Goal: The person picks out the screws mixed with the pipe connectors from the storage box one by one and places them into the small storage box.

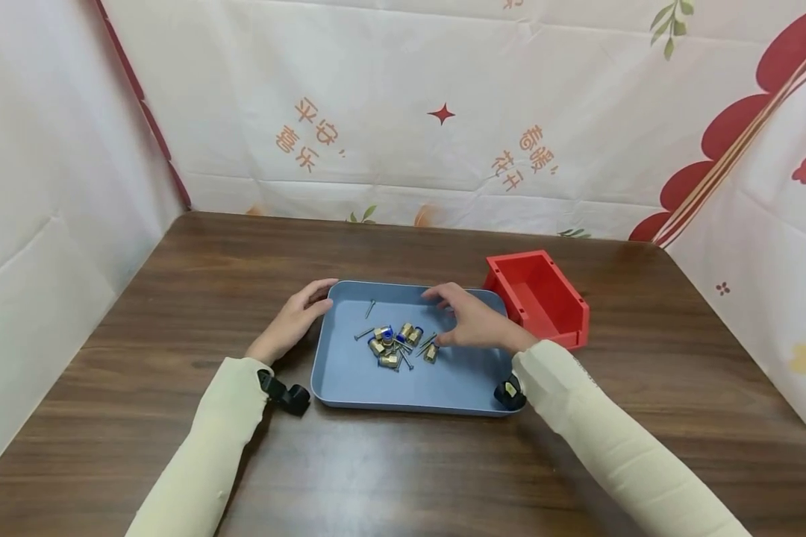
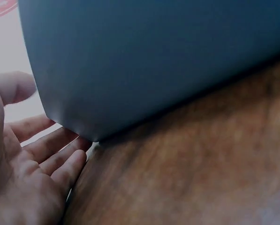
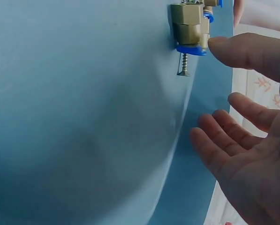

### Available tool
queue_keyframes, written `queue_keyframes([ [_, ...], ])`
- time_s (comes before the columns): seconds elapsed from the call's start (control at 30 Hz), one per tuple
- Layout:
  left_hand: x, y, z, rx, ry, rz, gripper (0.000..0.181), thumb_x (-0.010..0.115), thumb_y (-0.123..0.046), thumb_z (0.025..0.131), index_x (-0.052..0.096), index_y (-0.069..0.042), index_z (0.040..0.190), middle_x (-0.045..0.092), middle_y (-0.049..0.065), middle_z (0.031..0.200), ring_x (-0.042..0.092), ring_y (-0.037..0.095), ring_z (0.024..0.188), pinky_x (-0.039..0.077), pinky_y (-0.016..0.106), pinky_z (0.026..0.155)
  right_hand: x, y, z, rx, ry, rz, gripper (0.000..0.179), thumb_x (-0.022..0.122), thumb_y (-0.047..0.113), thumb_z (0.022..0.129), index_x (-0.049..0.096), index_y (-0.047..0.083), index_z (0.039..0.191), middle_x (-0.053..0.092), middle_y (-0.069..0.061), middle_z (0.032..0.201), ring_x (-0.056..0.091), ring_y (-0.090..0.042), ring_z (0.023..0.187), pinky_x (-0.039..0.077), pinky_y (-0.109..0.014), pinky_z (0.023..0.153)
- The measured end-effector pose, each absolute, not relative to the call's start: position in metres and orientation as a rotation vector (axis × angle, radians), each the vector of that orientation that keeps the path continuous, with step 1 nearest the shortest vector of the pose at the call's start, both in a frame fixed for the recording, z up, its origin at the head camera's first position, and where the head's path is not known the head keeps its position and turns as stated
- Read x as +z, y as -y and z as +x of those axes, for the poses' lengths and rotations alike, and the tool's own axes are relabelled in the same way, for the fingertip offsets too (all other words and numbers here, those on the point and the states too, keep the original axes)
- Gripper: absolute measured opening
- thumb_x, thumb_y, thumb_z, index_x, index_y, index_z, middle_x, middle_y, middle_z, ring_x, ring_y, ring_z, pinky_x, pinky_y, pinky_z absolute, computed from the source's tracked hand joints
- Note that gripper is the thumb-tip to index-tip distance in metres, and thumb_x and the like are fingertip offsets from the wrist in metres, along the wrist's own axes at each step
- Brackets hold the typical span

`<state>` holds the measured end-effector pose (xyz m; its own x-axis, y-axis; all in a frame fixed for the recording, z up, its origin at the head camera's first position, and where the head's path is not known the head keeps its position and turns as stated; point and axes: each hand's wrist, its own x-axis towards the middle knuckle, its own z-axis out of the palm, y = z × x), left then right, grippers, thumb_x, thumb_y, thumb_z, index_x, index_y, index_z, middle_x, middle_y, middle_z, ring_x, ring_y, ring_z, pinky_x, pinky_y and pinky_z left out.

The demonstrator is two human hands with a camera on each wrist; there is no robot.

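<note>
A blue-grey tray [image 1: 457, 384] holds a loose pile of brass pneumatic fittings [image 1: 389, 361] with blue collars and several screws [image 1: 364, 333]. My left hand [image 1: 294, 319] rests against the tray's far left corner, its fingers along the outside of the wall; in the left wrist view the fingers touch the tray's wall [image 2: 130, 61]. Over the right part of the tray hovers my right hand [image 1: 473, 321], thumb close to the fittings. In the right wrist view its fingers are spread with nothing between them, and a fitting [image 3: 187, 23] and a screw [image 3: 184, 65] lie near the thumb.
A red open-fronted bin [image 1: 540, 298] stands right behind the tray's right side, against its rim. Both lie on a brown wooden table [image 1: 242, 257]. A printed white cloth [image 1: 389, 134] hangs along the back and sides.
</note>
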<state>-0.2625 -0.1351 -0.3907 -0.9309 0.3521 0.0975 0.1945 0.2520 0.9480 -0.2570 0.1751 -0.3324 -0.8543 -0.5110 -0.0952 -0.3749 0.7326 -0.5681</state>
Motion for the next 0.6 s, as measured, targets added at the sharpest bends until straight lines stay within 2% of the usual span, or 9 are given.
queue_keyframes([
  [0.17, -0.3940, 0.1357, -0.2649, 1.798, -2.351, 0.524, 0.046, 0.045, -0.008, 0.100, 0.035, 0.000, 0.144, 0.039, 0.023, 0.146, 0.038, 0.037, 0.134, 0.033, 0.053, 0.108, -0.3385, -0.1748, -0.2592, -0.795, -2.692, -0.693, 0.070, 0.080, 0.008, 0.073, 0.046, 0.009, 0.134, 0.047, -0.011, 0.136, 0.052, -0.029, 0.119, 0.049, -0.043, 0.097],
  [0.6, -0.3964, 0.1367, -0.2660, 1.810, -2.377, 0.500, 0.046, 0.045, -0.006, 0.099, 0.037, 0.000, 0.144, 0.041, 0.024, 0.145, 0.040, 0.037, 0.134, 0.033, 0.053, 0.109, -0.3421, -0.1756, -0.2644, -0.801, -2.643, -0.701, 0.060, 0.076, 0.007, 0.076, 0.050, 0.008, 0.130, 0.050, -0.011, 0.132, 0.052, -0.029, 0.116, 0.048, -0.043, 0.098],
])
